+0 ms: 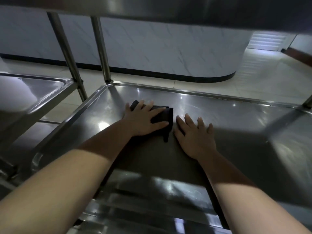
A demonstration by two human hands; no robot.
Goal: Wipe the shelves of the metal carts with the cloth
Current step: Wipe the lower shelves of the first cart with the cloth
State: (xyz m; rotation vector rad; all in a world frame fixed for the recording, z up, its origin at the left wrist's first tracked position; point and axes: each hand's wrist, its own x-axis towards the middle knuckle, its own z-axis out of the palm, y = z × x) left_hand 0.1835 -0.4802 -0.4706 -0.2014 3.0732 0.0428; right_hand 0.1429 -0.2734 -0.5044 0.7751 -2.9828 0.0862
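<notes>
Subject is the steel shelf of the nearer cart, a shallow rimmed tray viewed from under the upper shelf that overhangs the far top of the scene. A second cart's shelf stands just beside it on the left. The left hand lies flat with fingers straight and spread, pressing down on the cloth. The cloth is dark and folded, sits left of centre on the shelf, and has a loose tail trailing toward the near side. The right hand rests flat on bare metal just right of the cloth, fingers straight and holding nothing, apparently as a brace. Assessment: wiping of this shelf is under way, with the wide right portion judged outstanding. Bright specks there may be reflections or residue; which cannot be told. Recommended: keep even palm pressure, work in overlapping passes along the far rim, push the folded edge into the rim's crease and round the post base at the far left corner, tuck the tail under, and keep the bracing hand off metal already wiped
</notes>
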